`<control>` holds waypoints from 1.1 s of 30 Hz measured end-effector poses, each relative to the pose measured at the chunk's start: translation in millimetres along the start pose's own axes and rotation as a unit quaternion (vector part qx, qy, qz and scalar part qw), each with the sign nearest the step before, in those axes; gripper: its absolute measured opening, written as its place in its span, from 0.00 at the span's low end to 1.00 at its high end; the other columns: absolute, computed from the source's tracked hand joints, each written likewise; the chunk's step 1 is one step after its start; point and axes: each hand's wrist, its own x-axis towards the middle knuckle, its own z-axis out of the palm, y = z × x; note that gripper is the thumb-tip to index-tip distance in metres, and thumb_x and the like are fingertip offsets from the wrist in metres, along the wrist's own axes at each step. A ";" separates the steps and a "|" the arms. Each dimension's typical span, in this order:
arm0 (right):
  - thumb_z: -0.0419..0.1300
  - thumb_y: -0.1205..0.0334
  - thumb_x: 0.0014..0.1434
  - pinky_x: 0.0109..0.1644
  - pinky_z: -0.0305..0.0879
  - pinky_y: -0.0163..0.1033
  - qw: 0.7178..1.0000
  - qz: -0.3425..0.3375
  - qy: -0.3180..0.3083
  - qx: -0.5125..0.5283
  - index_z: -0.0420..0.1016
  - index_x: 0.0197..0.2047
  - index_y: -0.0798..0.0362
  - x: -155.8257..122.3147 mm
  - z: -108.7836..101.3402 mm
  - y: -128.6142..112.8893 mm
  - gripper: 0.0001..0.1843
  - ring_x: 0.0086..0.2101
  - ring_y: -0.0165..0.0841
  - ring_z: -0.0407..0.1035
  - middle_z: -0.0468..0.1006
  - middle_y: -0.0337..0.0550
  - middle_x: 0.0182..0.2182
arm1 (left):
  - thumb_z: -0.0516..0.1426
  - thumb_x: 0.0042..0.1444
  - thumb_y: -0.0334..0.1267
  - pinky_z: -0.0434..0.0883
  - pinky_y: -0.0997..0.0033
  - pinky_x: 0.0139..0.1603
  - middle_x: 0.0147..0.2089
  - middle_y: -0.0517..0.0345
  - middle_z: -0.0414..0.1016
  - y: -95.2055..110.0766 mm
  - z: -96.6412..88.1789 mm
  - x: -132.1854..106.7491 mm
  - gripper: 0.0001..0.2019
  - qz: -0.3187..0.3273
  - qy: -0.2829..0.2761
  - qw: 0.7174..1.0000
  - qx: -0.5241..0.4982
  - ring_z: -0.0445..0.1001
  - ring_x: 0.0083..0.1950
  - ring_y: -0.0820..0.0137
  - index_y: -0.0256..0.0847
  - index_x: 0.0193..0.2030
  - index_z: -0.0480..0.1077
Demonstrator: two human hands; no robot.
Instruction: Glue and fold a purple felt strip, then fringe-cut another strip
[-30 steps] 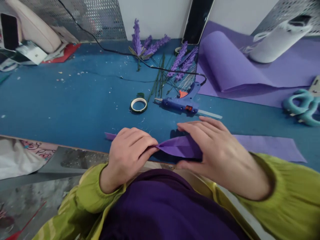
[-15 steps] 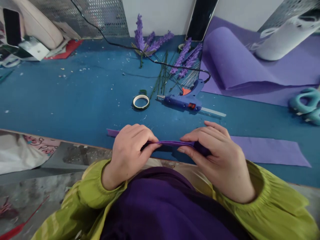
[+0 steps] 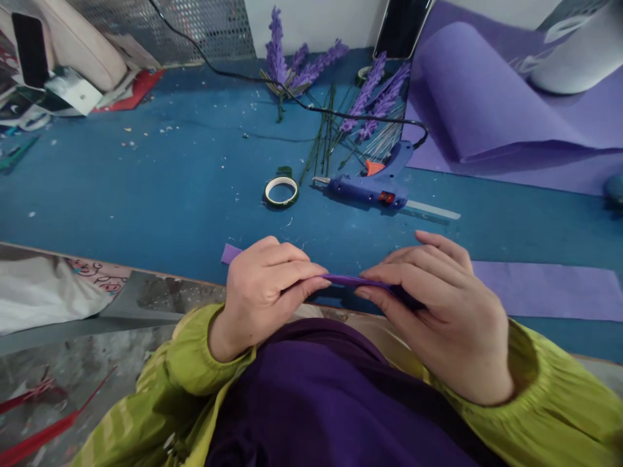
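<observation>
Between my two hands a purple strip of felt-like sheet (image 3: 344, 280) is stretched along the near edge of the table, seen nearly edge-on. My left hand (image 3: 270, 295) pinches it between thumb and fingers, and a short end pokes out to the left. A little to the right, my right hand (image 3: 442, 311) pinches the same strip, with one finger raised. Its long flat end lies on the table beyond that hand. Both palms hide parts of the strip, and I cannot tell how it is folded there.
A blue glue gun (image 3: 367, 189) with a clear stick lies ahead, its black cord (image 3: 253, 79) crossing the table. Nearby are a roll of green tape (image 3: 281, 192), green stems (image 3: 324, 133), purple lavender-like flowers (image 3: 276, 52) and a large rolled purple sheet (image 3: 457, 84).
The view has shifted slightly, so everything sits a bit further right. Both hands keep their pinch on the strip, which now looks thinner and more edge-on between the fingertips.
</observation>
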 end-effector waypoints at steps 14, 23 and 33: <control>0.65 0.65 0.61 0.60 0.60 0.55 1.000 -0.014 0.019 -0.013 0.77 0.36 0.49 -0.6 -2.6 -4.8 0.02 0.33 0.33 0.75 0.78 0.36 0.28 | 0.65 0.59 0.41 0.61 0.62 0.40 0.32 0.64 0.82 8.2 -1.4 4.0 0.04 0.001 0.001 0.999 0.051 0.74 0.35 0.71 0.47 0.36 0.81; 0.66 0.66 0.60 0.61 0.59 0.54 0.999 -0.026 0.030 -0.020 0.78 0.36 0.49 -3.1 -1.3 -5.8 0.02 0.33 0.33 0.75 0.78 0.36 0.28 | 0.65 0.59 0.43 0.61 0.61 0.42 0.33 0.65 0.83 10.4 2.0 5.2 0.04 0.012 -0.008 0.999 0.049 0.75 0.37 0.72 0.48 0.37 0.81; 0.65 0.66 0.61 0.60 0.60 0.55 0.999 -0.028 0.026 -0.021 0.77 0.36 0.49 -3.1 -1.4 -8.8 0.02 0.34 0.34 0.76 0.78 0.36 0.28 | 0.65 0.60 0.41 0.63 0.61 0.43 0.33 0.66 0.83 16.4 4.2 6.8 0.03 0.012 -0.003 0.999 0.040 0.76 0.37 0.72 0.48 0.36 0.80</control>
